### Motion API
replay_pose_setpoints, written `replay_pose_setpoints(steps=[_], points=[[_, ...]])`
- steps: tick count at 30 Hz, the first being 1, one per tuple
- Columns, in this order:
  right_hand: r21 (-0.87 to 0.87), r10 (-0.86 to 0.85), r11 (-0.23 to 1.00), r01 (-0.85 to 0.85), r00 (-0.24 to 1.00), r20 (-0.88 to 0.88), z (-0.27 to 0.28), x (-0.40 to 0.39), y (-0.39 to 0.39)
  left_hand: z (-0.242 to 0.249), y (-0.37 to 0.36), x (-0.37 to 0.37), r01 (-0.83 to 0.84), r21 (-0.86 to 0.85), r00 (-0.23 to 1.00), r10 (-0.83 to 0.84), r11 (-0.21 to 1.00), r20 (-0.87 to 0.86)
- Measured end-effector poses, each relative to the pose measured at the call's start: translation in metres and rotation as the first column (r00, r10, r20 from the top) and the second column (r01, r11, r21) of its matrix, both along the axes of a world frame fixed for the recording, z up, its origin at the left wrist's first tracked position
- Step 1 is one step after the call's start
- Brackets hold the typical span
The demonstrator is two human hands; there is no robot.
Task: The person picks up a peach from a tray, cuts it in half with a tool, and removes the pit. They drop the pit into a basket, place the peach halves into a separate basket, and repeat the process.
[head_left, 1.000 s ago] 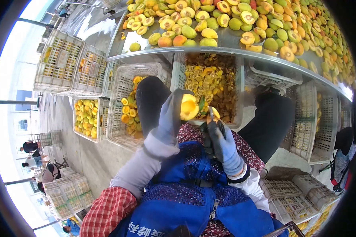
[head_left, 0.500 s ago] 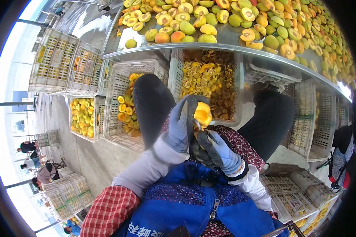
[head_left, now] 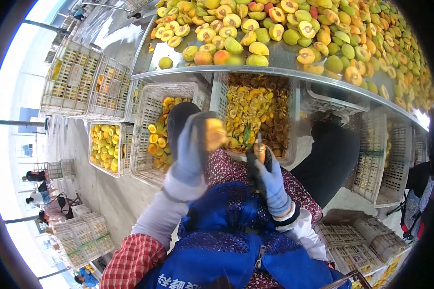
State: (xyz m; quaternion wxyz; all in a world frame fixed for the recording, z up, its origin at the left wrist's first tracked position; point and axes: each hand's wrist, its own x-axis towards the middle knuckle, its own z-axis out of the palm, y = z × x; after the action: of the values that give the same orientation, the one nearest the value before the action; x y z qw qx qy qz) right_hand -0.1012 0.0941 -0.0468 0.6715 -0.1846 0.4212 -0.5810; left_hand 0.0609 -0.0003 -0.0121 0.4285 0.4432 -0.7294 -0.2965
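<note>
My left hand (head_left: pixel 190 156), in a grey-blue glove and blurred by motion, holds a yellow peach half (head_left: pixel 215 134) over my lap. My right hand (head_left: pixel 271 183), gloved as well, grips a small pitting knife (head_left: pixel 261 151) with a brownish handle, its narrow metal end pointing up. The hands are apart. Beyond them, between my knees, stands a crate (head_left: pixel 293 113) holding yellow scraps and brown pits. Many halved peaches (head_left: pixel 258 48) lie on the metal table (head_left: pixel 144 60) in front of me.
Left of my knee is a crate (head_left: pixel 171 87) of peach pieces, beside a smaller full crate (head_left: pixel 104 147). Stacked crates (head_left: pixel 70 79) stand farther left, with more crates (head_left: pixel 369 161) at right. Several people (head_left: pixel 58 208) are far off at left.
My hands have separated. The left one has moved left with the peach half, and the right one holds the knife upright, now plainly visible.
</note>
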Motion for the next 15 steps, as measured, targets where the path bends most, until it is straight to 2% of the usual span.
replay_pose_setpoints(steps=[2, 3, 4, 6, 7, 8, 9, 10, 11, 12, 13, 14, 15], points=[[-0.214, -0.048, 0.976, -0.047, 0.906, -0.42, -0.002, 0.002, -0.012, 0.009, 0.017, -0.03, 0.051, 0.208, 0.922, 0.034, 0.977, -0.386], [-0.35, -0.227, 0.936, 0.022, 0.799, -0.557, 0.003, 0.004, -0.022, 0.014, 0.021, -0.03, 0.145, 0.211, 0.972, -0.099, 0.967, -0.214], [-0.346, -0.232, 0.938, 0.03, 0.795, -0.56, 0.005, -0.002, -0.029, 0.021, 0.017, -0.038, 0.126, -0.069, 0.991, -0.123, 0.99, 0.047], [-0.11, -0.115, 0.992, 0.069, 0.855, -0.505, 0.006, -0.011, -0.037, 0.012, 0.012, -0.035, -0.005, 0.096, 0.997, 0.012, 0.995, -0.076], [-0.189, -0.206, 0.975, 0.118, 0.8, -0.564, -0.002, -0.018, -0.038, 0.027, 0.004, -0.037, -0.084, 0.228, 0.971, 0.131, 0.97, -0.201], [-0.043, -0.11, 0.994, 0.102, 0.871, -0.48, 0.009, -0.027, -0.035, 0.022, -0.008, -0.018, -0.156, 0.099, 0.983, 0.164, 0.983, -0.078], [-0.081, -0.116, 0.993, 0.089, 0.883, -0.454, 0.001, -0.032, -0.032, 0.0, -0.02, 0.013, -0.276, 0.058, 0.959, 0.279, 0.96, -0.059], [-0.12, -0.124, 0.99, 0.08, 0.895, -0.429, -0.011, -0.034, -0.028, 0.024, -0.027, 0.024, -0.405, 0.05, 0.908, 0.395, 0.913, 0.136], [-0.099, -0.117, 0.992, 0.082, 0.891, -0.439, -0.018, -0.032, -0.023, 0.028, -0.041, 0.054, -0.459, -0.08, 0.809, 0.453, 0.885, 0.374], [-0.078, -0.111, 0.993, 0.085, 0.887, -0.448, -0.027, -0.029, -0.017, 0.022, -0.054, 0.092, -0.497, -0.274, 0.553, 0.544, 0.823, 0.632], [-0.074, -0.091, 0.995, 0.06, 0.841, -0.534, -0.044, -0.025, -0.008, 0.017, -0.065, 0.126, -0.394, -0.389, 0.445, 0.543, 0.833, 0.712], [-0.115, -0.105, 0.992, 0.042, 0.779, -0.618, -0.056, -0.021, -0.006, 0.007, -0.074, 0.145, -0.551, -0.276, 0.455, 0.56, 0.788, 0.692], [-0.045, -0.029, 0.999, 0.002, 0.794, -0.608, -0.061, -0.02, -0.004, 0.007, -0.081, 0.141, -0.559, -0.22, 0.489, 0.533, 0.799, 0.691]])
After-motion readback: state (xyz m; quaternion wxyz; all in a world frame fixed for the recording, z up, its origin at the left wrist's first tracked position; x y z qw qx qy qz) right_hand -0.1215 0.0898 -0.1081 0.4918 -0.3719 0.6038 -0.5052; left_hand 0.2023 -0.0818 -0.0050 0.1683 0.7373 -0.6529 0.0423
